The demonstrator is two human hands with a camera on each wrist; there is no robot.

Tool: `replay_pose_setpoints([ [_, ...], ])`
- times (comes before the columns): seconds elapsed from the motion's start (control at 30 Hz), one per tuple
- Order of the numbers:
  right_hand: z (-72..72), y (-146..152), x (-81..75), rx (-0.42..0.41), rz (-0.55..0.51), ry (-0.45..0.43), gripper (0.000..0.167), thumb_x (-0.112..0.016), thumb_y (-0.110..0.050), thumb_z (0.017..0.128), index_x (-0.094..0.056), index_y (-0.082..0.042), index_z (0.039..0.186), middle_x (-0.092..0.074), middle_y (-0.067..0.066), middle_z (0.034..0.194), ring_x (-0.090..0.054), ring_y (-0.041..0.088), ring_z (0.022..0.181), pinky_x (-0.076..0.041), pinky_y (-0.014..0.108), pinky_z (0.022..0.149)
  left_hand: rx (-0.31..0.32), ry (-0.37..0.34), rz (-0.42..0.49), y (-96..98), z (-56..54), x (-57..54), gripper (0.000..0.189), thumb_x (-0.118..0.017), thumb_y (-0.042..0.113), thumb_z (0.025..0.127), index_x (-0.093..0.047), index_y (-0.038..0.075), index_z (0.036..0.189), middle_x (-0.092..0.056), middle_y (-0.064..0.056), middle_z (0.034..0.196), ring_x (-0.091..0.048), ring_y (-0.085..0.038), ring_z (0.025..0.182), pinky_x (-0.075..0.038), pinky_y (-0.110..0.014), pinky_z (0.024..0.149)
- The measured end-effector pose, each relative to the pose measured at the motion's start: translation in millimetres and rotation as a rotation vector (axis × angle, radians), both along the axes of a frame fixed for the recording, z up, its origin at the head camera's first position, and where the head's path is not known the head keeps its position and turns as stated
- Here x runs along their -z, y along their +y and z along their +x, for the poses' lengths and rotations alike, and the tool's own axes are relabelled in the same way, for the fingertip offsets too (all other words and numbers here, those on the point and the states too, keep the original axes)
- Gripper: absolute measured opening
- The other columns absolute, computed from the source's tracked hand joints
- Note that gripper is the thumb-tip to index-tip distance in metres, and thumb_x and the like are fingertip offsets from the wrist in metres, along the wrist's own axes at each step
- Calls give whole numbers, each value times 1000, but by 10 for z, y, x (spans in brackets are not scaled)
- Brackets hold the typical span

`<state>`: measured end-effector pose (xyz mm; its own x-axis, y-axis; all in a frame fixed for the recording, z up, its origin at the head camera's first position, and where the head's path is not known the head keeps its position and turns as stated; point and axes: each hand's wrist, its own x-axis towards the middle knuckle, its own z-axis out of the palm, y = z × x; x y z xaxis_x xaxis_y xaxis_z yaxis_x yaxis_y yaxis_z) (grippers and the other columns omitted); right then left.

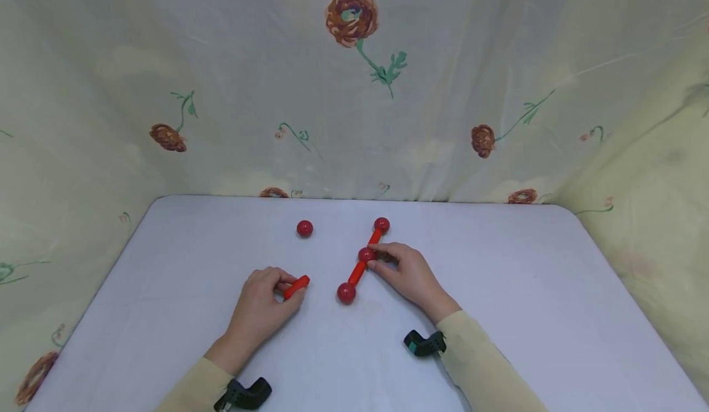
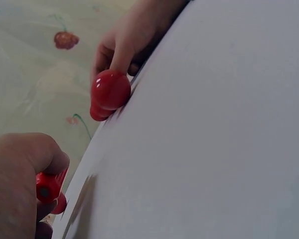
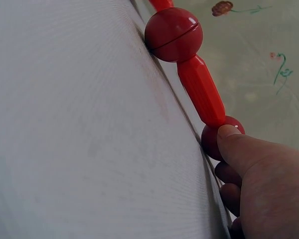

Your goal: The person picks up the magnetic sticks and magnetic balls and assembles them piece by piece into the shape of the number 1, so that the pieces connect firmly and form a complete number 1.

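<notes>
My left hand pinches a short red rod between thumb and fingers. In the left wrist view, this rod points its end at the camera and shows a dark grey spot there. To its right lies a chain of three dark red balls joined by two red rods, slanting away across the table. My right hand has thumb and index finger on the middle ball. The near ball and far ball stand free of fingers. The right wrist view shows a faceted connecting rod and a seam around the near ball.
A single red ball lies by itself toward the back of the white table. Behind the table's far edge hangs a flowered cloth, which also lines both sides. Each sleeve carries a small black wrist device.
</notes>
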<state>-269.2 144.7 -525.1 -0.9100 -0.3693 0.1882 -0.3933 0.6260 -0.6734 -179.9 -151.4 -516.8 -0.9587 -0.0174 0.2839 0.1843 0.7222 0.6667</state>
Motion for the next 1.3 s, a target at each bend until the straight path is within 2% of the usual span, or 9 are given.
replay_pose_setpoints([
  [0.33,7,10,-26,-1,1,21,38,-73,-32,91,-67,-22,127,-66,-11,109,-58,10,95,-53,34,83,35,19,12,116,49,-14,18,-83,22,79,-69,16,89,-57,11,77,-49,-11,80,-44,-33,68],
  [0.93,6,13,-30,2,4,10,39,-74,-34,90,-68,-22,126,-66,-9,109,-58,11,94,-52,32,82,63,3,6,269,114,-11,19,-83,25,78,-69,19,90,-56,15,75,-51,-8,79,-46,-30,67],
  [1.3,4,-1,-10,4,10,13,40,-73,-34,90,-67,-22,128,-66,-11,109,-58,9,94,-52,31,82,69,-20,-2,336,170,-40,19,-83,24,78,-68,19,89,-57,14,76,-50,-9,79,-45,-31,67],
])
